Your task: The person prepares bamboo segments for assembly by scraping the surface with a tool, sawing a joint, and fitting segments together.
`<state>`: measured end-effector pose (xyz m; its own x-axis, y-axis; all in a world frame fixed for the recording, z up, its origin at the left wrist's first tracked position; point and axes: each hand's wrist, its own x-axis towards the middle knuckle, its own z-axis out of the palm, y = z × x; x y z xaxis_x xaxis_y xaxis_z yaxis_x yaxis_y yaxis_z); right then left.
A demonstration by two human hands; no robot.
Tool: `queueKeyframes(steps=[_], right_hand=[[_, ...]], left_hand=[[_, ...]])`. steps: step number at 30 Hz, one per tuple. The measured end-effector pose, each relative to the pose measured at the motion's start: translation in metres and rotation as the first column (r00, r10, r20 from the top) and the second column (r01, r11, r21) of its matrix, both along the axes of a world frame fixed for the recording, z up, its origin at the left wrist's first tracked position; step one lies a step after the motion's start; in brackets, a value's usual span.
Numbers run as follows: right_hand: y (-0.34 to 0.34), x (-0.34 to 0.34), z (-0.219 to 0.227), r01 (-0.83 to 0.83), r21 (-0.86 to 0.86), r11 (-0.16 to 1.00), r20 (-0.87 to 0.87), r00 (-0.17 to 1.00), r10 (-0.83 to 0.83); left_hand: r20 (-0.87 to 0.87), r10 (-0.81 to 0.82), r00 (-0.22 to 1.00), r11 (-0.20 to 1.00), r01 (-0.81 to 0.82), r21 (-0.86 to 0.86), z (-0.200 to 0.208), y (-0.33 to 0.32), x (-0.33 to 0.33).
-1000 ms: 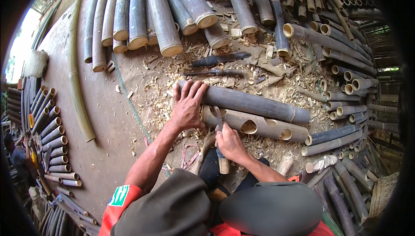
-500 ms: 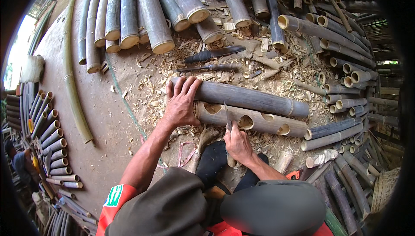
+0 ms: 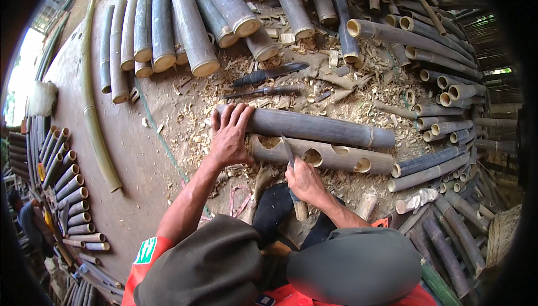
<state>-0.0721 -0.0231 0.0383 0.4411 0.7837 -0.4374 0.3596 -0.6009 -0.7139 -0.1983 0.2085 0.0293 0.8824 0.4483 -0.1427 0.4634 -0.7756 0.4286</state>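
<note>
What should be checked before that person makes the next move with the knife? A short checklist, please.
Right hand gripping the knife: ok, fingers closed around its handle.
Left hand away from the knife: ok, a gap shows between them.
Dark bamboo tube steadied: ok, the left hand lies over its left end.
Knife sharp enough for the holed bamboo tube: cannot tell.
Second knife out of the way: ok, lying beyond the dark bamboo tube.
Ground free of wood chips: not ok, they are strewn around.
</note>
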Motion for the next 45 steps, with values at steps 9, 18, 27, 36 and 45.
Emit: queueKeyframes(steps=[9,18,27,36,45], right_hand=[[-0.125,0.099,0.007,0.799,0.223,0.559,-0.326,0.601,-0.73],[-0.29,0.173,-0.048,0.778,0.095,0.622,0.105,0.613,-0.783],[-0.279,0.19,-0.041,0.69,-0.015,0.724,-0.001,0.724,-0.69],[-0.252,0.201,-0.027,0.764,0.186,0.618,-0.2,0.645,-0.737],[-0.256,0.229,-0.04,0.773,0.043,0.632,-0.179,0.629,-0.757]], left_hand=[[-0.101,-0.04,0.994,0.999,0.036,-0.038,0.015,0.011,0.004],[-0.306,-0.131,0.943,0.97,0.058,-0.236,-0.007,0.112,0.0],[-0.243,-0.069,0.967,0.969,0.122,0.213,0.005,0.077,0.01],[-0.177,-0.017,0.984,0.959,0.066,0.276,0.007,0.063,0.013],[-0.179,-0.232,0.956,0.965,0.25,0.084,0.046,-0.036,0.073]])
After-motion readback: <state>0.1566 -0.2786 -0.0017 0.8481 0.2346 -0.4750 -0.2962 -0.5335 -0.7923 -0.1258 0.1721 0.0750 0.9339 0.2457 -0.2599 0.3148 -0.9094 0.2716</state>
